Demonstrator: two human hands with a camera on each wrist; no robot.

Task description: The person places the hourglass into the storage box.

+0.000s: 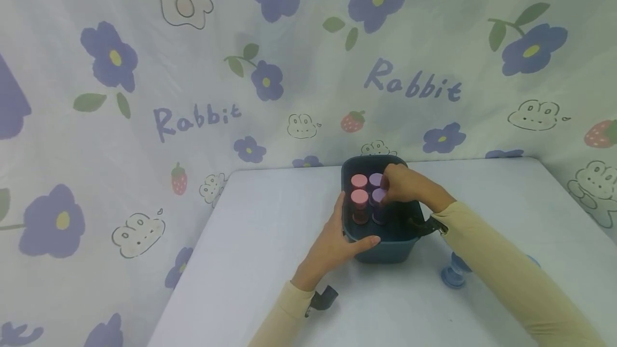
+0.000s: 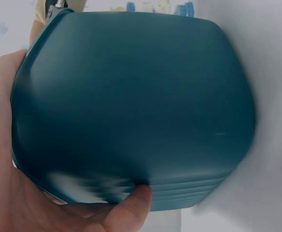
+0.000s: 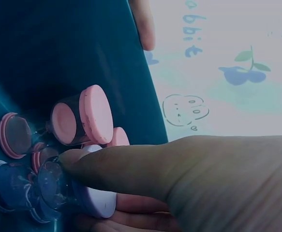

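Head view: right hand point(image 1: 402, 183) pinches purple-lidded jar point(image 1: 378, 197) inside bin point(image 1: 385, 245); left hand point(image 1: 337, 242) grips bin wall.

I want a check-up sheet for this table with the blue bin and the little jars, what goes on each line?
Surface: white table, bare where it shows.
Job's things: dark teal bin holds four upright jars, two with pink lids and two with purple lids.
Clutter: one blue spool-shaped piece on the table beside the right sleeve.
Hands: left hand grips the bin's near left corner; right hand pinches the nearer purple-lidded jar inside the bin.
Cables: nothing seen; a black clip sits at the left wrist.
Surroundings: cloth backdrop printed with flowers, rabbits and strawberries.
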